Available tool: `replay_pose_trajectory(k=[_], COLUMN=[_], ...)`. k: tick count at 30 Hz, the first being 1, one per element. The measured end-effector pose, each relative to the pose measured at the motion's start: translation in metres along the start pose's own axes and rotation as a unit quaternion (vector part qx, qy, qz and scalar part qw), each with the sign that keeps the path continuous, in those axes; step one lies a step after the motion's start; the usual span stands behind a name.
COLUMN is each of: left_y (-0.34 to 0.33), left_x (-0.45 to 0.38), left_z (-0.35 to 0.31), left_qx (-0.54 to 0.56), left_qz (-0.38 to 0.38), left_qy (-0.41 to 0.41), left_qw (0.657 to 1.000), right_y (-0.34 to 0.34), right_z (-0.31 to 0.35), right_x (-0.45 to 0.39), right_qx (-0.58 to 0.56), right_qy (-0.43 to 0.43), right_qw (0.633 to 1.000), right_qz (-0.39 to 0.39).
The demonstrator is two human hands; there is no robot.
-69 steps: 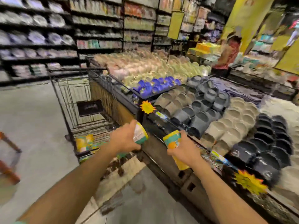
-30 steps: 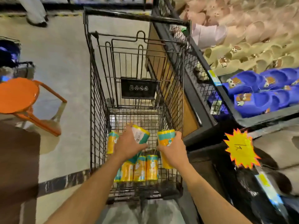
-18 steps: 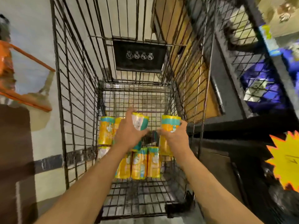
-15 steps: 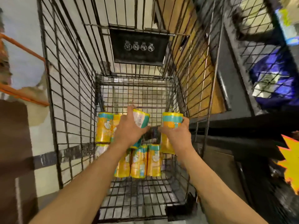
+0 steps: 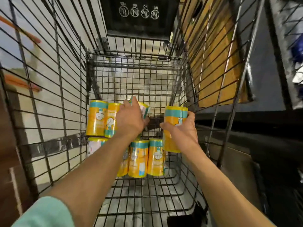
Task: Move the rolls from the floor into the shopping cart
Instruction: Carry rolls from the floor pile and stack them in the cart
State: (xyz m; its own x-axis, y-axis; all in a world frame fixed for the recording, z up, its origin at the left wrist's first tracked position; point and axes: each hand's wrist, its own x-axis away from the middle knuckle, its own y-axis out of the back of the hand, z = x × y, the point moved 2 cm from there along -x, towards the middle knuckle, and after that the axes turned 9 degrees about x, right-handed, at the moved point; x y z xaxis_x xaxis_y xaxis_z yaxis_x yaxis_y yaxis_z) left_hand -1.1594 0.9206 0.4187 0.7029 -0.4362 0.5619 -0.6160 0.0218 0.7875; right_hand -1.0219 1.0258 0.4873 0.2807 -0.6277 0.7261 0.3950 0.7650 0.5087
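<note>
Two rolls held low inside the cart, each over a gap in the stack.

The shopping cart (image 5: 70, 89) fills the view, its wire basket running from 6 o'clock up to the sign plate at 12. On its floor lie the stacked rolls (image 5: 144, 158), long axes pointing roughly toward 12, with two more (image 5: 100, 118) at about 10 o'clock from them against the left wall. The right hand (image 5: 182, 133) has fingers and thumb wrapped round the right roll (image 5: 173, 117), axis running 12 to 6, hanging at about 1 o'clock from the stack beside the right wall. The left hand (image 5: 131, 120) curls over the left roll (image 5: 143, 108), tilted toward 1 o'clock, mostly hidden. Judging by height, both need only lowering; the left looks nearer its resting place.
</note>
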Motion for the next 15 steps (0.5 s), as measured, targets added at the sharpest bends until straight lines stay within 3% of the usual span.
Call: replay_pose_trajectory(k=[3, 8, 15], left_y=[-0.004, -0.002, 0.031], left_x=[-0.003, -0.006, -0.002], left_z=[0.006, 0.013, 0.031], left_qx=[-0.128, -0.222, -0.171], left_qz=[-0.007, 0.002, 0.067], left_qy=[-0.010, -0.093, -0.184], left_qw=[0.992, 0.971, 0.966], right_y=[-0.001, -0.002, -0.006], right_z=[0.001, -0.002, 0.000], right_x=[-0.001, -0.004, -0.004], right_qx=[-0.003, -0.009, 0.030], right_qy=[-0.001, 0.005, 0.007], right_qw=[1.000, 1.000, 0.999], right_qz=[0.007, 0.009, 0.022])
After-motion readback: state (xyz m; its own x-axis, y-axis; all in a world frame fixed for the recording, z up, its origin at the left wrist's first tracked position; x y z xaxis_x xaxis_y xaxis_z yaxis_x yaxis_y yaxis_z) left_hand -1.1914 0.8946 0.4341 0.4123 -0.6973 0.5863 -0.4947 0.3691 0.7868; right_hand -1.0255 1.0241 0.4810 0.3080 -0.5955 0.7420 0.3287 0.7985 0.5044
